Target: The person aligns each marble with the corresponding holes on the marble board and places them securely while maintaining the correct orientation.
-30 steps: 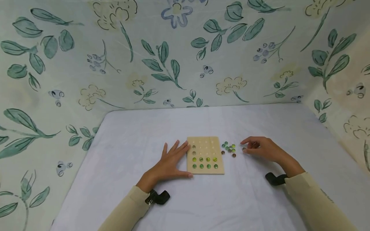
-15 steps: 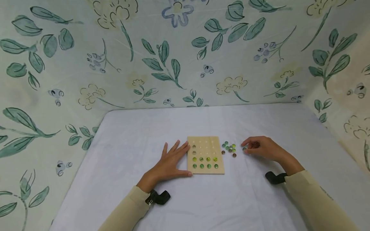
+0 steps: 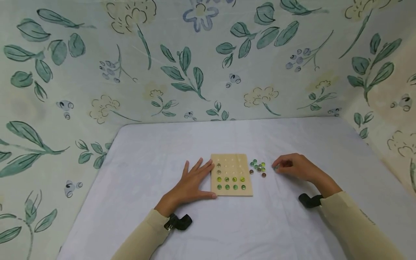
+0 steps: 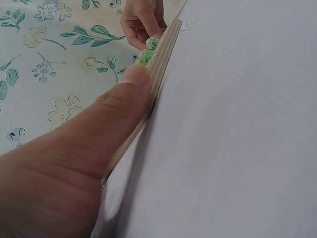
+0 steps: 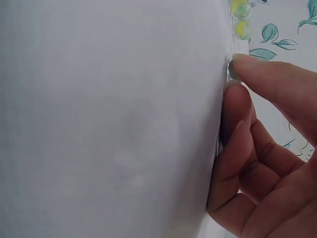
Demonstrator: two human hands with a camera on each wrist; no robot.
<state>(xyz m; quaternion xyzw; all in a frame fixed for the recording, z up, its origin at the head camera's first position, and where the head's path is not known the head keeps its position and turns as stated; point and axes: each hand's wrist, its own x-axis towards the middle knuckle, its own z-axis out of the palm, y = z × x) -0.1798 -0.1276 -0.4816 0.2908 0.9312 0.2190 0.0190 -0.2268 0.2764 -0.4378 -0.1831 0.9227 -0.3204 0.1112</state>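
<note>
A pale wooden board (image 3: 230, 193) with rows of small hollows lies on the white cloth. Its front row bears green marbles (image 3: 235, 187), and the row behind bears yellow-green marbles (image 3: 234, 179). Two dull, brownish-clear marbles (image 3: 219, 172) sit in the left column farther back. With fingers straight and spread, my left hand (image 3: 190, 186) rests against the board's left side, thumb at the front corner. Right of the board, my right hand (image 3: 297, 167) pinches a marble (image 5: 232, 69) between thumb and forefinger, low at the cloth; its other fingers are curled.
Between the board and my right hand lies a loose group of marbles (image 3: 256, 167), green, yellow-green and brown. White cloth (image 3: 169, 144) covers the table. Leaf-patterned fabric (image 3: 195, 101) rises behind and at both sides.
My right thumb and forefinger have closed on the marble, which showed more openly between them before. The left hand and the board have stayed in place.
</note>
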